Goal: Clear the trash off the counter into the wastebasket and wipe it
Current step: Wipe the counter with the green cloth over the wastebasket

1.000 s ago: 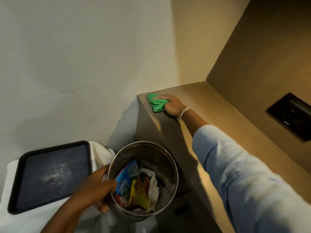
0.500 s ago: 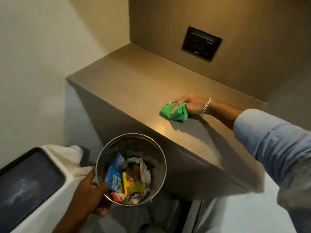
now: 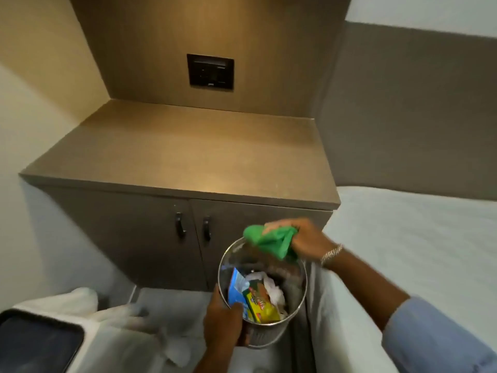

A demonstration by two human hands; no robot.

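So the right hand (image 3: 306,236) has come off the counter (image 3: 188,154) since half a second ago. Back then it was pressing the green cloth (image 3: 271,238) flat on the top near the front edge; now it's got the cloth bunched up in a closed fist, hanging in the air right over the far rim of the wastebasket (image 3: 262,297), in front of the cabinet doors (image 3: 161,232). The view also swung round to face the counter square on.

The left hand (image 3: 224,321) is in the same spot as before, wrapped around the near rim of the wastebasket, thumb inside. The trash is in there: a blue wrapper (image 3: 236,289), a yellow packet (image 3: 262,305) and some crumpled white paper (image 3: 271,288).

The countertop looks bare all the way across, walled at the back and on the left, with a black switch panel (image 3: 210,71) on the back wall. A bed (image 3: 403,238) butts up against its right side. A dark tray (image 3: 35,343) sits on white cloth bottom left, well apart from the basket.
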